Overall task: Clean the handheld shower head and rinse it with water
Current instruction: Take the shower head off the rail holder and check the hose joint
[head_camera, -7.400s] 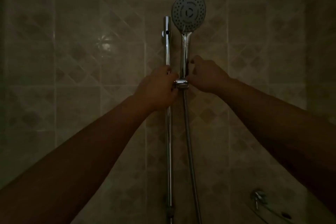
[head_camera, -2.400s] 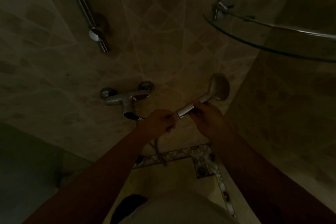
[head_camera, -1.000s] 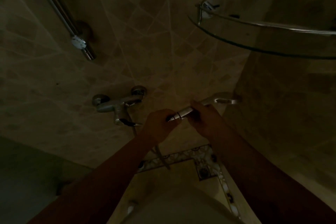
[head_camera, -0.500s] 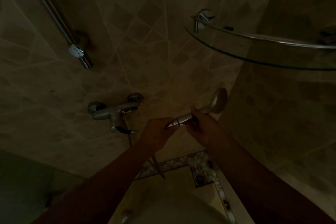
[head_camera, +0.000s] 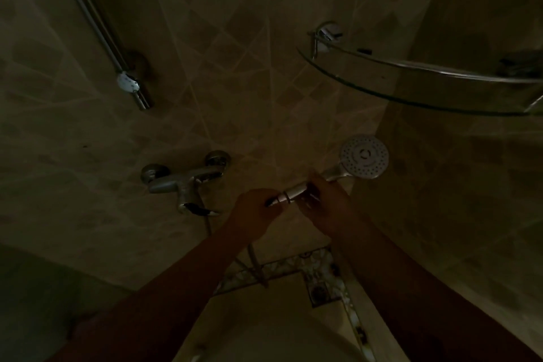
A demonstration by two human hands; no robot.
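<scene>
The chrome handheld shower head is off its rail, its round nozzle face turned toward me at right of centre. My right hand grips its handle just below the head. My left hand grips the bottom end of the handle, where the hose joins it. The metal hose hangs down from under my left hand toward the floor.
A chrome mixer tap is on the tiled wall left of my hands. The slide rail runs down from the top left. A glass corner shelf juts out at upper right. A floor drain lies below.
The shower head has been turned in my hands: its back or edge showed before, and now the nozzle face points toward me. Both hands stay on the handle.
</scene>
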